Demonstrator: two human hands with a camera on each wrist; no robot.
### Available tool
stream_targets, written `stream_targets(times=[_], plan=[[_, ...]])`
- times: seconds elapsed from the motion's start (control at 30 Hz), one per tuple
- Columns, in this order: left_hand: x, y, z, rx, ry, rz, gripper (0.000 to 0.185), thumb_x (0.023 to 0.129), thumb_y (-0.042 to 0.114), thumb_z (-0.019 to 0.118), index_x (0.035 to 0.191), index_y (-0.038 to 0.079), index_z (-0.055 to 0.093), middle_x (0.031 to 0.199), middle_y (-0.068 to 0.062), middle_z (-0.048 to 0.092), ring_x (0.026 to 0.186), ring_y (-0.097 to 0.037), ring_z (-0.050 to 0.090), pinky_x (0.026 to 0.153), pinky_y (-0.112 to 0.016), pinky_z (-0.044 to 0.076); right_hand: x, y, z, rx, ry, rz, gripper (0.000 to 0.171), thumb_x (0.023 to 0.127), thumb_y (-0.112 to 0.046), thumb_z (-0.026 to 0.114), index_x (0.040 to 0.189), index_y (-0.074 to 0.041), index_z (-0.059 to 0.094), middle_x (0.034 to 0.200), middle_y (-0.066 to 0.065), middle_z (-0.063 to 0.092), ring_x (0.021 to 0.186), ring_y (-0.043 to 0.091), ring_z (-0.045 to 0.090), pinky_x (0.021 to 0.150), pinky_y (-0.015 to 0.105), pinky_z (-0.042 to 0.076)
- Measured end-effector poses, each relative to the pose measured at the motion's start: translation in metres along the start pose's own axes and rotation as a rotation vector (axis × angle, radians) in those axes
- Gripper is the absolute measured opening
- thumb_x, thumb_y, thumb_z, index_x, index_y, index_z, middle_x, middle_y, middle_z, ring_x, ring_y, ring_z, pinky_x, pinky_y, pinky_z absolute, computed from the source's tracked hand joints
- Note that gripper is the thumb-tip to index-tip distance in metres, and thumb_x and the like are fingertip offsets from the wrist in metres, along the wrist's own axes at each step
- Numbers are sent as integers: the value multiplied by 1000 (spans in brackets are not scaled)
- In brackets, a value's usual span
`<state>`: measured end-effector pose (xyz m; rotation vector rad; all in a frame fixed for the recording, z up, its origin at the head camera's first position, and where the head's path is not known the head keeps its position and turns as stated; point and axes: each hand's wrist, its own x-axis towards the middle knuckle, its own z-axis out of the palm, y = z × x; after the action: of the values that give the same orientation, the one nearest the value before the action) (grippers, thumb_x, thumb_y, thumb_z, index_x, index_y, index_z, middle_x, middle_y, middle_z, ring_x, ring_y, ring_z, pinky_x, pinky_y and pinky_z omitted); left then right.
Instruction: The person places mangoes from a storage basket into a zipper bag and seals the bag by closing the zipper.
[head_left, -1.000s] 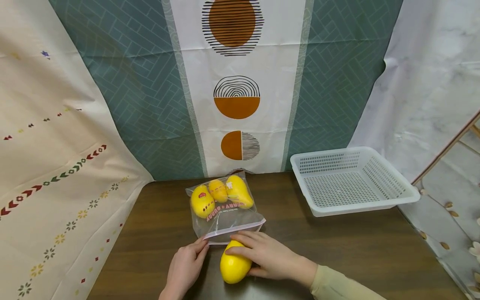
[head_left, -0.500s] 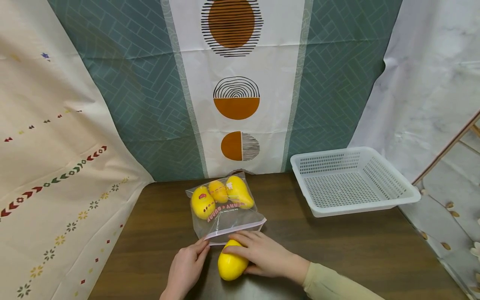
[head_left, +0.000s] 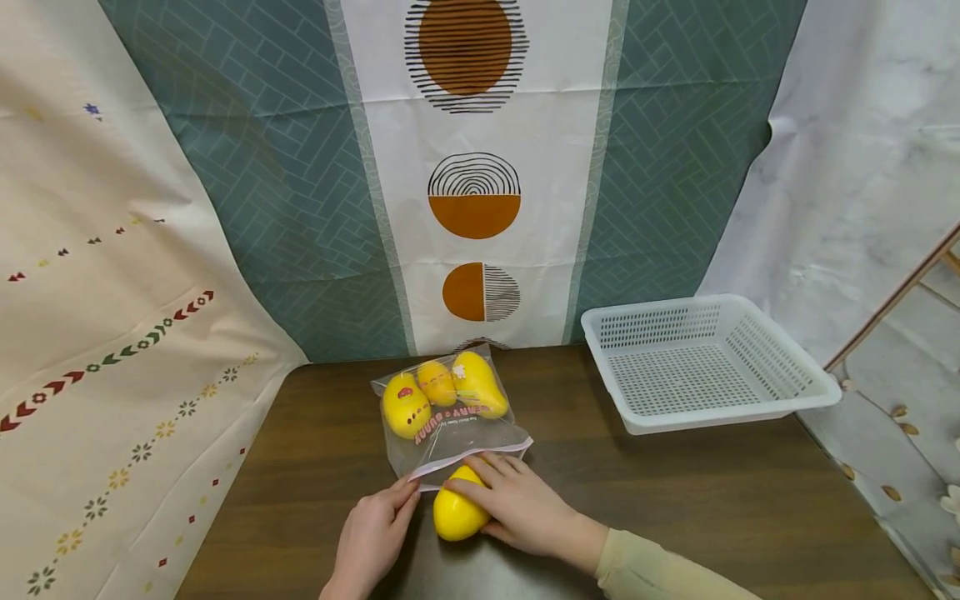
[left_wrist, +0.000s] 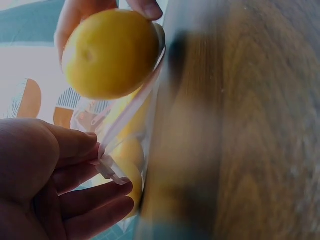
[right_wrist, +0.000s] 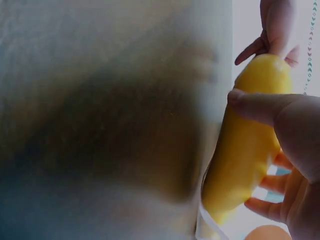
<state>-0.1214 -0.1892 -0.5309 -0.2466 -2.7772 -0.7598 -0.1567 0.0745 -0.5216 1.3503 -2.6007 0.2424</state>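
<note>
A clear zip bag [head_left: 450, 437] with a pale pink zip strip lies on the table, its mouth facing me. Inside it are 3 yellow fruits [head_left: 406, 405], partly covered by the printing. My left hand [head_left: 375, 529] pinches the left corner of the bag's mouth between thumb and fingers, as the left wrist view shows. My right hand [head_left: 521, 504] grips a smooth yellow mango [head_left: 459, 510], thumb on one side and fingers on the other. The mango's far end [right_wrist: 222, 192] is at the bag's mouth, overlapping the zip strip.
A white plastic basket [head_left: 697, 408] with slotted walls stands at the back right. Dark wooden table [head_left: 637, 492] spreads around the bag. A patterned cloth [head_left: 480, 325] hangs behind, and a cream cloth [head_left: 187, 417] drapes along the left side.
My right hand has moved the mango forward and slightly left, up to the bag's mouth. The left hand keeps its hold on the bag's corner.
</note>
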Motion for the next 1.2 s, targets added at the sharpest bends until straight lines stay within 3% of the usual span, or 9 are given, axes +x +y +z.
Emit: stream_targets(times=[0.3,0.5,0.67,0.9,1.03,1.2], plan=[[1,0,2,-10,-33,-24,26,100,19,78,124,13,82,127,-3,77,113,-26,75,90,-54,61,2,-7,8,-96,3,110,86,94,-41,84,166,-26,40,159,14,52,141,33,55,113,53,47],[0,0,2,-17,-36,-25,27,100,20,78,126,13,81,128,-3,76,114,-26,75,90,-53,61,4,-10,12,-165,96,146,66,101,-32,78,160,-25,52,150,14,62,133,33,63,109,49,52],[0,-1,2,-16,-28,-24,27,100,20,78,126,13,81,128,-3,76,114,-26,75,91,-53,61,5,-11,12,-162,220,132,54,98,-23,81,149,-30,65,140,13,69,122,31,70,96,44,60],[1,-1,2,-13,-41,-34,27,100,20,77,126,13,81,128,-3,76,114,-26,75,90,-53,61,2,-13,10,-88,327,54,36,87,-17,88,122,-23,80,127,6,75,111,22,74,94,36,61],[0,-1,2,-12,-36,-32,28,100,19,78,127,14,81,129,-3,76,114,-26,75,90,-52,61,3,-15,9,-83,362,36,26,87,-15,87,112,-22,83,117,3,77,103,18,75,87,32,62],[-1,0,1,-15,-40,-34,28,100,20,78,127,14,81,129,-2,76,114,-25,75,90,-52,61,5,-17,10,-87,342,103,14,87,-20,89,99,-23,81,105,-2,71,91,14,69,72,28,61]])
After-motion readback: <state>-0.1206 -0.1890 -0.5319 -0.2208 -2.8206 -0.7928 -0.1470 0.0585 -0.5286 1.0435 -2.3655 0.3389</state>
